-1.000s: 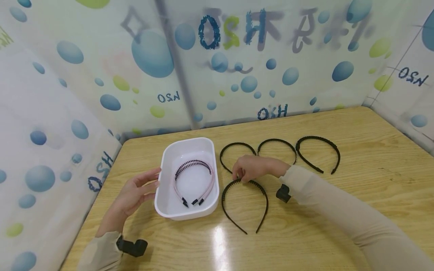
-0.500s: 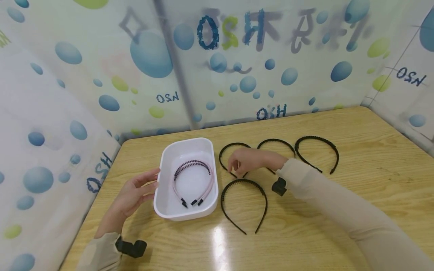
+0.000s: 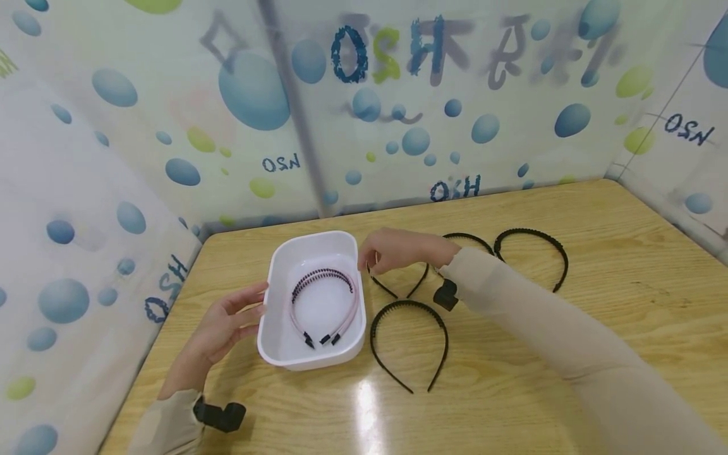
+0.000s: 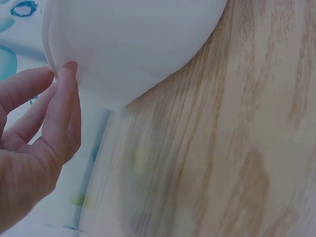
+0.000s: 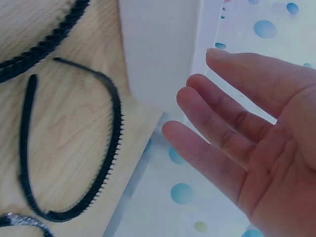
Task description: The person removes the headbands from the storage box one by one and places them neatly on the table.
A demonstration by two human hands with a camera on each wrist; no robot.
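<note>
My left hand (image 3: 224,325) touches the left side of a white plastic box (image 3: 318,362) with extended fingertips; the left wrist view shows them against its rim and outer wall. Inside the box lie pink headbands (image 3: 323,273) with black teeth and tips. My right hand (image 3: 395,248) is at the box's right rim, its fingers loosely bent and holding nothing in the right wrist view. Whether it touches the rim I cannot tell. Below it lies a black headband (image 3: 382,285), partly hidden by the hand. Nearer the front is another black toothed headband (image 3: 405,303).
Two more black headbands lie farther right, one (image 3: 469,236) partly covered by my right sleeve and a thicker one (image 3: 531,231). All rest on a wooden table (image 3: 625,272). A bubble-patterned curtain (image 3: 418,142) stands behind and beside it.
My right hand has left the top of the front black headband and moved left and back to the box's right rim. The left hand stays at the box.
</note>
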